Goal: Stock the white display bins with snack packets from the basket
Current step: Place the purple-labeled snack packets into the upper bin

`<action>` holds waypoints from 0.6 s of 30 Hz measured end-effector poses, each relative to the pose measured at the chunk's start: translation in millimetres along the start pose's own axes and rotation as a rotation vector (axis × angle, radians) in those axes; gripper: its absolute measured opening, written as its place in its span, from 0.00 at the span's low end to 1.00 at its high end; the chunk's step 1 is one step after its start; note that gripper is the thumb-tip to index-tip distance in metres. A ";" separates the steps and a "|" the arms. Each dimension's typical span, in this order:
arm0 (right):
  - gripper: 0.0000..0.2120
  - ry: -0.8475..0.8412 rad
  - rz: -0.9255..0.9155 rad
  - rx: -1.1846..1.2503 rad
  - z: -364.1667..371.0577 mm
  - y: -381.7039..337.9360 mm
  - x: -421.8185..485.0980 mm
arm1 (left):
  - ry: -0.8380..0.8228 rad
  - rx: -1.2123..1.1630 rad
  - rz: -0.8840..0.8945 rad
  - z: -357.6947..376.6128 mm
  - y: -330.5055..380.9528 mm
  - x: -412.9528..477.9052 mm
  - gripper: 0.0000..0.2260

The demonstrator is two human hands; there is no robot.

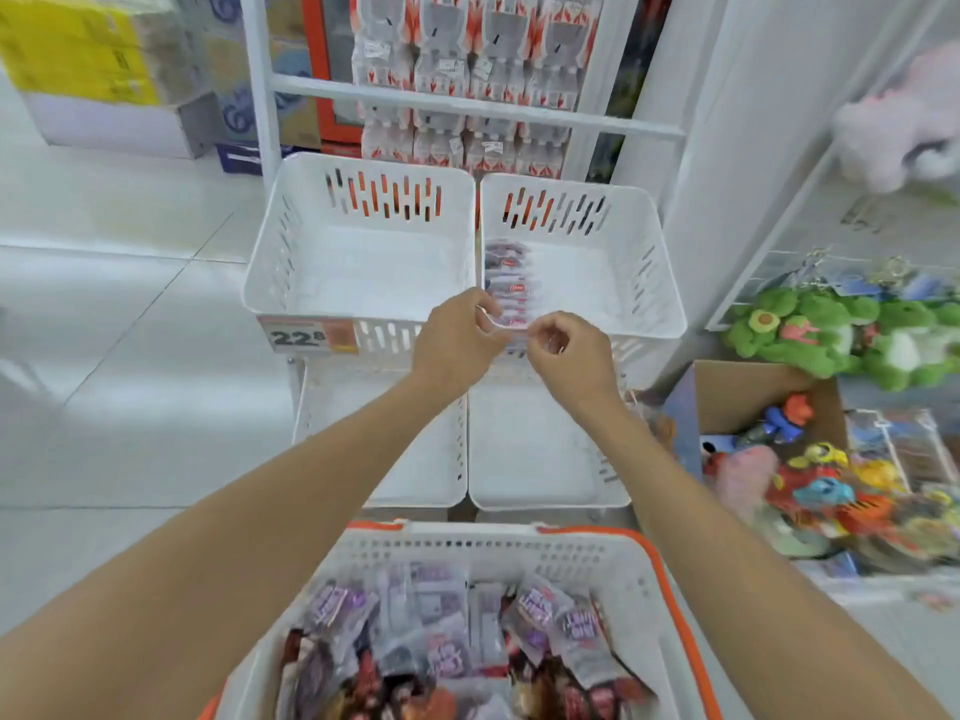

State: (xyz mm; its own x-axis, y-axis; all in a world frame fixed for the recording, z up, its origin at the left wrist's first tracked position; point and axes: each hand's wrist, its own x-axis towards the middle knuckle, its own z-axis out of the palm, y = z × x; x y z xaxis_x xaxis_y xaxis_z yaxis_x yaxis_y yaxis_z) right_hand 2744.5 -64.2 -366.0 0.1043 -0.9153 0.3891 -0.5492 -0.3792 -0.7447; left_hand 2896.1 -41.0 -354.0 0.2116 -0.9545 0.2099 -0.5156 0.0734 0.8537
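Left hand [457, 340] and right hand [566, 350] each pinch one end of a snack packet [508, 327]; packet sits between the hands, over the right bin's [582, 283] front rim.

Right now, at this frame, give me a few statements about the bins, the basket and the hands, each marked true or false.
1. The upper left bin holds a row of packets. False: it looks empty; the row of packets stands in the upper right bin, along its left wall.
2. The left hand and right hand together pinch one packet at the upper right bin's front. True.
3. The basket has an orange rim and holds many packets. True.
4. The price tag hangs on the upper right bin. False: it is on the upper left bin.
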 end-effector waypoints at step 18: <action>0.26 -0.647 0.565 -0.340 44.7 184.9 -242.9 | -0.269 0.003 -0.494 15.4 -160.7 -211.5 0.09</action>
State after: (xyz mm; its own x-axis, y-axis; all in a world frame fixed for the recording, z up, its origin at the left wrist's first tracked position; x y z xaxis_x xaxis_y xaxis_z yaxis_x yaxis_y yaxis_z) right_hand 2654.7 81.9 -622.5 0.1330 -0.8887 -0.4387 -0.8626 0.1142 -0.4929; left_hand 2921.4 144.7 -542.9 0.2093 -0.9153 -0.3441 -0.4114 -0.4016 0.8182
